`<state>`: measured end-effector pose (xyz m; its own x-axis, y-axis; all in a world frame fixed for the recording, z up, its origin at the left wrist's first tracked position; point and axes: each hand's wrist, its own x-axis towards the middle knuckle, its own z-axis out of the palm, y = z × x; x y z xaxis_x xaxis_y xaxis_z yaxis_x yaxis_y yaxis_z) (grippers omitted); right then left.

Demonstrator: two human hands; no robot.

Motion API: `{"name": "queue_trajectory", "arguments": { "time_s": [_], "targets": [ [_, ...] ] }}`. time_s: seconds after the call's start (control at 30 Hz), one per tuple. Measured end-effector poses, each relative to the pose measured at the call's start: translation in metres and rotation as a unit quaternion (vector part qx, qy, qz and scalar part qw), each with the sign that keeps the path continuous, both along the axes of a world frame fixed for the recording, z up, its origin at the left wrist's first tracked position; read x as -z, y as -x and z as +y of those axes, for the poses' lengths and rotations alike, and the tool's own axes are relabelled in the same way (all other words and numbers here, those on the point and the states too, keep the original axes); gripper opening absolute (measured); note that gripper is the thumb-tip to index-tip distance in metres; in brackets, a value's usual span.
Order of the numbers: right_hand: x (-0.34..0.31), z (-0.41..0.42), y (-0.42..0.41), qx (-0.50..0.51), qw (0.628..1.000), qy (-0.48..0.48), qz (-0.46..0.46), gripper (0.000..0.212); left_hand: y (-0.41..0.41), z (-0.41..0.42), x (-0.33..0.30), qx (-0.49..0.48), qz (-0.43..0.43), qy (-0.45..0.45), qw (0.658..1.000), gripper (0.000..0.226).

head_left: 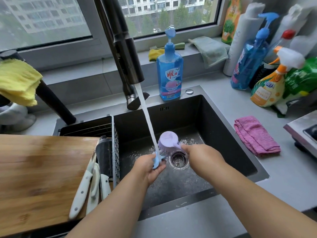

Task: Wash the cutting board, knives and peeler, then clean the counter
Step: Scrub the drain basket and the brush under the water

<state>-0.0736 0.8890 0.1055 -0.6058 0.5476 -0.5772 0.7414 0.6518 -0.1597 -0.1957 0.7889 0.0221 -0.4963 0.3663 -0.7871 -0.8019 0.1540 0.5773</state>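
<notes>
With cutting board (42, 177) and knives (85, 184) seemingly washed, left hand (147, 167) gripped the blue peeler (156, 163) under running water, right hand (197, 152) held a purple brush (167, 140); tabletop (248, 93) remained.

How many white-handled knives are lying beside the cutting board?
3: a long knife against the cutting board, a second knife right of it, a third knife by the rack. More may be hidden.

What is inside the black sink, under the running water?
Inside the sink: a metal drain strainer, splashed water, and both hands. The left hand holds a light blue peeler; the right hand holds a purple brush. The hands cover part of the sink floor.
</notes>
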Motion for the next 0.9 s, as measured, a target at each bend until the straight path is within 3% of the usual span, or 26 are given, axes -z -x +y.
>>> {"name": "queue_trajectory", "arguments": {
  "time_s": [0.17, 0.3, 0.37, 0.47, 0.57, 0.77, 0.9],
  "targets": [
    [-0.008, 0.007, 0.000, -0.029, 0.997, 0.015, -0.064, 0.058, 0.005, -0.002, -0.002, 0.002, 0.004, 0.005, 1.000, 0.017],
    [-0.014, -0.001, 0.001, -0.031, 0.999, 0.021, 0.018, 0.053, 0.008, -0.002, -0.003, -0.013, 0.001, -0.020, 1.000, 0.023],
    [-0.010, -0.005, 0.004, -0.035, 0.998, 0.056, -0.008, 0.051, 0.010, -0.001, -0.006, -0.022, -0.011, -0.049, 0.998, 0.025],
    [-0.013, -0.001, -0.003, -0.024, 1.000, -0.015, -0.002, 0.072, 0.014, -0.004, -0.002, -0.019, -0.020, -0.035, 0.999, 0.022],
    [-0.011, -0.004, -0.008, -0.006, 0.999, -0.003, 0.049, 0.084, 0.015, -0.003, -0.002, -0.023, -0.027, -0.041, 0.999, 0.023],
    [-0.009, -0.019, -0.003, -0.082, 0.996, 0.036, 0.006, 0.070, 0.023, -0.005, 0.000, -0.066, -0.093, -0.100, 0.988, 0.046],
    [-0.015, -0.005, 0.008, -0.064, 0.997, 0.019, -0.038, 0.071, 0.016, -0.008, 0.000, -0.047, -0.084, -0.082, 0.992, 0.033]
  ]
}}
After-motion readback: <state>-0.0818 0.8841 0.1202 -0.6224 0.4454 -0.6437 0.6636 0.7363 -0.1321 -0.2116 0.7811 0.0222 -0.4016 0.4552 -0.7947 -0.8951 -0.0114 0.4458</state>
